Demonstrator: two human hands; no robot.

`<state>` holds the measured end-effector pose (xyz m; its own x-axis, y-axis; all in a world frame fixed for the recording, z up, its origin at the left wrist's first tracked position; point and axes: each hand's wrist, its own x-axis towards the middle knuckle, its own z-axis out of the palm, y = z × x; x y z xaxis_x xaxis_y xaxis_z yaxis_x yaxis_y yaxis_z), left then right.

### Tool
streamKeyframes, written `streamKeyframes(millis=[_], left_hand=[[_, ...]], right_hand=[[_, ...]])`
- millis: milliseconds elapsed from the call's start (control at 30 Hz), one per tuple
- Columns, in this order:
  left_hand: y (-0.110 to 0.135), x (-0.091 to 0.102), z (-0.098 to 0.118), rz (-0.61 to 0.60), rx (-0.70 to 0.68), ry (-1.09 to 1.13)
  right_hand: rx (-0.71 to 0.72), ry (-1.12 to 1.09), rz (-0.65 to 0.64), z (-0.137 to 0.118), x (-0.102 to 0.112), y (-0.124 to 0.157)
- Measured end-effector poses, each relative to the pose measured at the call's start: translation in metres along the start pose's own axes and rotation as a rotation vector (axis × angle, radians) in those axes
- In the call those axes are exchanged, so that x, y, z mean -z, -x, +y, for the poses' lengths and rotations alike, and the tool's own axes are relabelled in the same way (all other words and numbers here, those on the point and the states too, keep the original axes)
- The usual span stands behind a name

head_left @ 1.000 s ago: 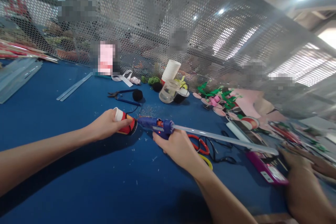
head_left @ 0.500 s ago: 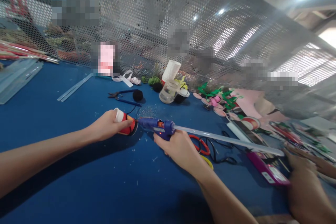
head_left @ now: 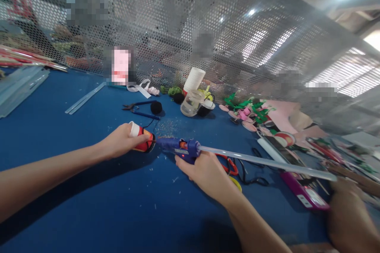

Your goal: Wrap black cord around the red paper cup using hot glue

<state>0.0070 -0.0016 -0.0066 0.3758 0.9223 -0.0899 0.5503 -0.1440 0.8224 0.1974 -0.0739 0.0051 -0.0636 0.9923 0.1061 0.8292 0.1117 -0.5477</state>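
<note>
My left hand (head_left: 123,142) is wrapped round a red paper cup (head_left: 144,144) with a white inside, tilted on its side above the blue table. A black cord runs from the cup toward a black yarn ball (head_left: 156,107). In my right hand (head_left: 208,170) is a blue glue gun (head_left: 178,146), a small red light glowing on its body. The gun's nozzle points left at the cup's dark base end, very close to it; whether they touch I cannot tell. Out of the gun's back a long clear glue stick (head_left: 261,161) reaches far to the right.
Blue-handled pliers (head_left: 130,107) lie open behind the cup. Stacked white cups (head_left: 194,79) and a clear plastic cup (head_left: 192,104) stand farther back. Red-handled scissors (head_left: 233,166), a purple box (head_left: 305,191) and another person's arm (head_left: 347,209) are on the right. A perforated metal screen rises behind.
My right hand and the glue gun have shifted slightly right and down, the nozzle drawing back a little from the cup. My left hand and the cup stay nearly still.
</note>
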Motion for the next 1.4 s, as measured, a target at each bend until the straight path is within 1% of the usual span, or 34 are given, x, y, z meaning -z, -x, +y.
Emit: streamKeyframes(millis=[167,333,533,733,800,967,1033,1133,1233,1400], left_hand=[[0.001,0.001,0.0,0.004,0.019,0.022],[0.0,0.001,0.0,-0.002,0.026,0.018],[-0.001,0.0,-0.002,-0.005,0.004,0.02],[-0.002,0.0,-0.004,-0.003,0.007,0.05],[-0.002,0.0,-0.003,-0.003,0.014,0.039],[-0.001,0.0,-0.001,0.014,0.027,0.032],[0.0,0.0,0.0,0.005,0.017,0.018],[0.002,0.0,0.001,0.025,0.015,-0.019],[0.004,-0.001,0.002,0.068,0.048,-0.036],[0.005,-0.002,0.003,0.089,0.054,-0.034]], right_hand=[[0.007,0.036,0.046,0.0,-0.001,-0.001],[0.027,0.064,0.015,-0.001,0.001,0.001],[0.136,0.169,0.069,-0.002,0.001,0.002],[0.164,0.209,0.062,-0.001,0.001,0.002],[0.145,0.177,0.038,0.0,0.001,0.002],[0.04,0.043,-0.02,-0.002,0.002,0.004],[0.004,0.007,-0.005,-0.003,0.002,0.003],[-0.036,-0.03,0.025,-0.002,0.002,-0.001],[-0.046,-0.063,0.026,0.0,0.001,-0.005],[-0.062,-0.093,0.028,0.002,-0.003,-0.011]])
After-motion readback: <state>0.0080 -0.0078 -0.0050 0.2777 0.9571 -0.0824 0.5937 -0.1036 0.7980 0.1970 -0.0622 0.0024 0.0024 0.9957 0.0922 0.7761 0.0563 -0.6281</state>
